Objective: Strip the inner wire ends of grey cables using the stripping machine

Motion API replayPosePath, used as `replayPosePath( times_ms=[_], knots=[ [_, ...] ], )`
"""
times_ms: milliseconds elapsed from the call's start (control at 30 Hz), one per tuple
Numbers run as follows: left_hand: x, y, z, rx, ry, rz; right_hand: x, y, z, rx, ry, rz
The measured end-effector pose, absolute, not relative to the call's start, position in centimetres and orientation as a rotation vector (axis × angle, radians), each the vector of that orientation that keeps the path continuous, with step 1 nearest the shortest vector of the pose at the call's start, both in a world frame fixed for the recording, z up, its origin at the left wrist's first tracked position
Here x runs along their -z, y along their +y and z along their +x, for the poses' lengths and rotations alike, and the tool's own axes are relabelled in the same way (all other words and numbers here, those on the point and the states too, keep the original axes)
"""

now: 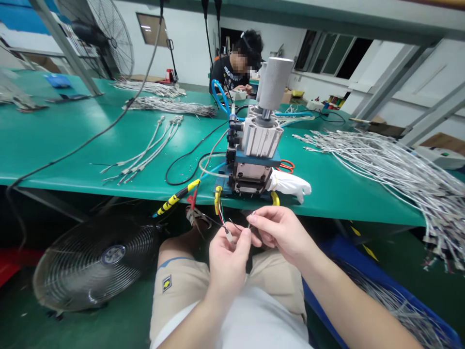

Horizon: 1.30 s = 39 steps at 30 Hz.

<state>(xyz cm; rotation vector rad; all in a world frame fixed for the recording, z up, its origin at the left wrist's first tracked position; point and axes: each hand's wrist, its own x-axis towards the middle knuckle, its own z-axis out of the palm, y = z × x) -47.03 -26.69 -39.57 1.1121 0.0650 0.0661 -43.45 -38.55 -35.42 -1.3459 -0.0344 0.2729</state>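
My left hand (pixel 229 259) is closed over my lap around a white cable (pixel 229 236), whose thin coloured wires fan out from its end towards the bench. Close beside it, my right hand (pixel 281 231) pinches a thin dark wire end between thumb and forefinger. The fingertips of both hands nearly meet, and the rest of the cable is hidden by my left hand. Just beyond them, at the bench edge, stands a pneumatic machine (pixel 254 145) with a grey knurled cylinder on top and yellow-wrapped guards (pixel 218 199) in front.
On the green bench (pixel 72 145) lie several white cables (pixel 148 150) at left and a large cable heap (pixel 385 165) at right. A white glove (pixel 290 184) rests beside the machine. A floor fan (pixel 109 257) stands below left, a blue bin (pixel 385 295) below right. Another person (pixel 232 68) sits opposite.
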Motion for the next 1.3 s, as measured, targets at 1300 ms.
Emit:
replayPosePath(
  times_ms=[1300],
  knots=[
    [38.6,-26.7,-46.7,0.021,0.123,1.144,35.4,-39.8,-41.8,-0.528,0.018,-1.227]
  ],
)
